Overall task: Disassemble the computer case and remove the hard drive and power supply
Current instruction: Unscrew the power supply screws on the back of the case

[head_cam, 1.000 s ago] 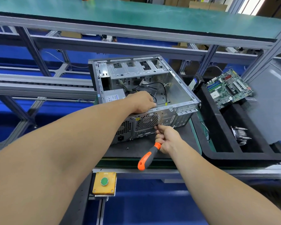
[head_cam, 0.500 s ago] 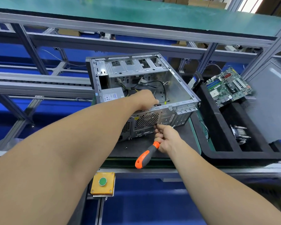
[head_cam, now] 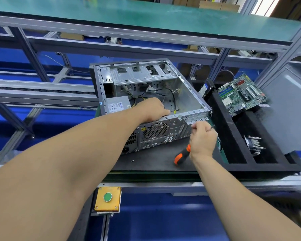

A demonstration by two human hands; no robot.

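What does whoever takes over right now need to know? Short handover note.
Left hand: rests on the rear top edge of the computer case, steadying it.
Right hand: grips the screwdriver at the case's rear right corner.
Done: side panel off, motherboard out, lying at the black tray.
Left: power supply is in the case. Hard drive not identifiable.

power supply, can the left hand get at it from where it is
Probably yes: the case is open on top, the power supply lies uncovered just left of the left hand, and nothing stands between them.
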